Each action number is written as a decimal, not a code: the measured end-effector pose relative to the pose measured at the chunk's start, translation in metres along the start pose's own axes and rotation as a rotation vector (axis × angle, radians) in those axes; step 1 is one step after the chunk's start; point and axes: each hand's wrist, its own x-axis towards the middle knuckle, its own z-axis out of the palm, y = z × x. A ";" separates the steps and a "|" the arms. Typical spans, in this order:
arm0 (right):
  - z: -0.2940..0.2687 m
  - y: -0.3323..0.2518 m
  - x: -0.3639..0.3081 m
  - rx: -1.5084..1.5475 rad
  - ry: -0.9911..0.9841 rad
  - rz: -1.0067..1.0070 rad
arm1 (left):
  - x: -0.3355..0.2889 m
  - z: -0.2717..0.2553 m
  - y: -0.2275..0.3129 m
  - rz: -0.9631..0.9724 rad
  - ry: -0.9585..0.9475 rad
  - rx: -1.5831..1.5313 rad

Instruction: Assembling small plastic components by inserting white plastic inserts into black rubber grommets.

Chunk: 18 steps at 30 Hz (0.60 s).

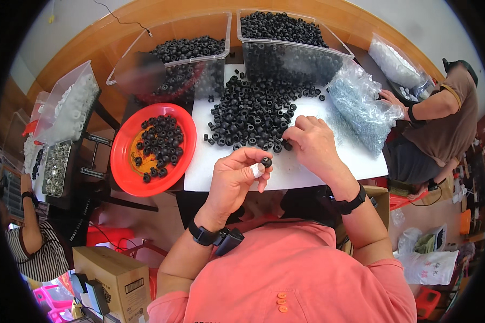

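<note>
My left hand [236, 175] pinches a small round black plastic part [266, 161] with a hole in it, just above the near edge of the white tabletop [199, 167]. White tape wraps the thumb of that hand. At the near right side of a loose heap of black plastic parts [253, 110], my right hand [311, 141] has its fingers bent together down at the parts. Whatever its fingertips hold is hidden. To the left, a red plate [123, 175] with a yellow pattern bears more black parts [164, 141].
Two clear bins [226, 51] [339, 51] of black parts stand behind the heap. A clear plastic bag [355, 102] of small greyish pieces lies at right. Co-workers sit at right [442, 118] and far left [40, 250]. A cardboard box [116, 280] stands lower left.
</note>
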 end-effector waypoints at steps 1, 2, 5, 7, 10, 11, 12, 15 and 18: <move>-0.001 -0.001 0.001 -0.009 -0.016 -0.013 | 0.000 0.000 0.000 -0.004 0.007 0.007; -0.002 -0.001 0.002 -0.019 -0.033 -0.026 | 0.000 0.000 0.000 -0.005 0.006 0.007; -0.004 -0.001 0.004 0.004 -0.027 -0.052 | 0.001 -0.001 0.000 -0.008 0.012 -0.026; -0.005 0.001 0.006 0.005 -0.044 -0.058 | 0.001 0.000 0.001 -0.026 0.016 -0.015; -0.006 0.003 0.010 -0.030 -0.086 -0.084 | 0.002 -0.001 0.003 -0.042 -0.004 -0.025; -0.006 0.002 0.011 -0.067 -0.108 -0.105 | 0.002 0.001 0.004 -0.047 0.002 -0.029; -0.006 0.003 0.012 -0.064 -0.114 -0.103 | 0.002 0.002 0.004 -0.051 0.018 -0.021; -0.006 0.002 0.012 -0.053 -0.133 -0.102 | 0.004 0.002 0.003 -0.056 0.034 -0.014; -0.007 0.000 0.012 -0.027 -0.145 -0.095 | 0.005 0.003 0.003 -0.055 0.034 0.001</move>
